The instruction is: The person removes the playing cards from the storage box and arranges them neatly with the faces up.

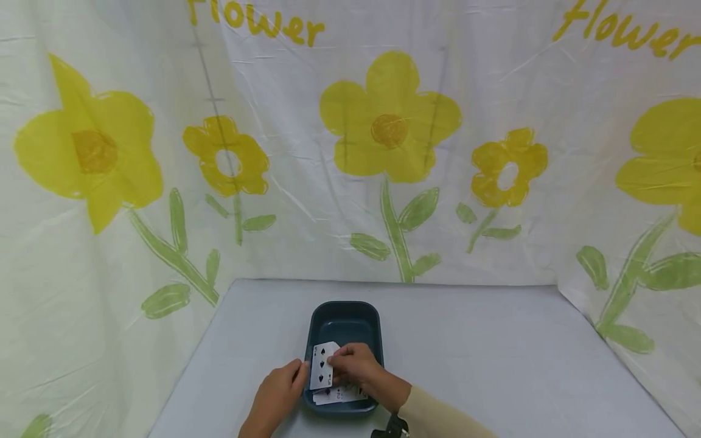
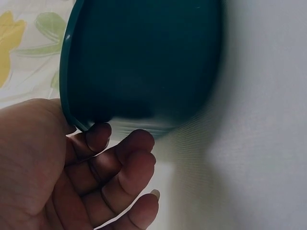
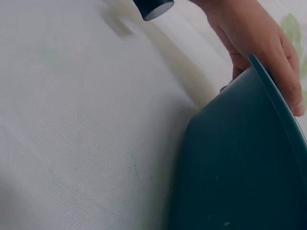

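My left hand (image 1: 276,392) grips the near left rim of a deep teal tray (image 1: 376,322). In the left wrist view the thumb side of this hand (image 2: 43,167) meets the rim, its fingers (image 2: 136,175) curled along the outer wall. The right wrist view shows the left hand (image 3: 261,45) at the rim again. Over the tray's near half, my right hand (image 1: 361,368) pinches white playing cards by their right edge, the front one a three of spades (image 1: 321,368). More playing cards (image 1: 336,396) lie beneath on the tray's floor.
The tray rests on a pale tabletop (image 1: 465,353). A white curtain (image 1: 296,243) with painted yellow flowers stands behind and on both sides. A dark device (image 1: 391,426) sits at my right wrist; another dark device (image 3: 154,7) shows near the left hand.
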`<state>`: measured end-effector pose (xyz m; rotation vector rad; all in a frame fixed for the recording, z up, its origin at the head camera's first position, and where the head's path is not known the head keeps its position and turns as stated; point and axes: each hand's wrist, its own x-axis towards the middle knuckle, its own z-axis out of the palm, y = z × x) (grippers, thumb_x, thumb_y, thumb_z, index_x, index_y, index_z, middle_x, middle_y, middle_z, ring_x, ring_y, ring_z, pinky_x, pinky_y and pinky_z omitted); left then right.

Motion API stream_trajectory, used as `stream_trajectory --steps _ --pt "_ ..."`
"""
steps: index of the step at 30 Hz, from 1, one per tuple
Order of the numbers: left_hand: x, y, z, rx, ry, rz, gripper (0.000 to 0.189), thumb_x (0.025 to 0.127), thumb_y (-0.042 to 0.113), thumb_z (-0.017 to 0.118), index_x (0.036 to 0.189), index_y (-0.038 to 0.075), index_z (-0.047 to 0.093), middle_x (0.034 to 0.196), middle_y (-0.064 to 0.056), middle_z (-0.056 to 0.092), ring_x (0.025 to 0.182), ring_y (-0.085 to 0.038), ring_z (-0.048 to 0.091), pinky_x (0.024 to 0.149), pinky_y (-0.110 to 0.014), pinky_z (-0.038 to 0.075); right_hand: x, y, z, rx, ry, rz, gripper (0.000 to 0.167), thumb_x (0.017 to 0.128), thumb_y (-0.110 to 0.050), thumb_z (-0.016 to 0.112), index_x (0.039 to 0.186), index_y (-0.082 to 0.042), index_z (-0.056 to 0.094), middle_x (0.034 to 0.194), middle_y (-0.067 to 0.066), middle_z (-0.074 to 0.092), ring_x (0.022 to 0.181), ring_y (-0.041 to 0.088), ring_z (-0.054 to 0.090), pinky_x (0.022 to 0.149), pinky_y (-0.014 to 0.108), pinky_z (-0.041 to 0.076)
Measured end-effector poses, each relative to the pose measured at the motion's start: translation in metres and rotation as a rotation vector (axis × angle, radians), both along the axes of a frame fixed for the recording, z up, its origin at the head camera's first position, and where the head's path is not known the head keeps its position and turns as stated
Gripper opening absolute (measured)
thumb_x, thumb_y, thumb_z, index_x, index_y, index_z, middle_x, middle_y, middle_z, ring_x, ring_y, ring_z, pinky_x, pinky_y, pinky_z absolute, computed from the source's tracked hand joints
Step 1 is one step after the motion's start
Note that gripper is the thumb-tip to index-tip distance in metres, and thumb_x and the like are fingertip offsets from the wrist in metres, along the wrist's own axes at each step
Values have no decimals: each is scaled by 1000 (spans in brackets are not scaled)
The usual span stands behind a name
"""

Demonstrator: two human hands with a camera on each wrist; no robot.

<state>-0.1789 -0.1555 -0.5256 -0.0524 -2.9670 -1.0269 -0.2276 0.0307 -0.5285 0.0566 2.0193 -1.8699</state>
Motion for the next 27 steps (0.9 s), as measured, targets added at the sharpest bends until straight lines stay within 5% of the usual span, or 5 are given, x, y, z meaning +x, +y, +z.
stream_trajectory --steps 8,16,27 --pt "0 1 0 -20 24 0 33 106 31 48 78 14 52 61 4 42 58 -11 42 55 -28 37 2 2 3 73 35 -38 13 89 -14 75 92 -2 69 83 7 69 69 17 65 62 30 53" --pt "0 2 -1 -20 31 11 32 105 30 49 77 14 51 60 4 42 56 -11 42 54 -27 36 4 9 16 -32 29 -43 14 91 -9 72 100 0 68 89 10 69 70 17 67 66 31 56" --pt "1 3 0 -45 53 17 32 104 28 51 75 16 50 60 5 42 55 -11 40 53 -27 34 -17 53 46 -104 126 -36 26 95 -14 69 112 5 66 93 11 69 72 19 64 66 30 55"
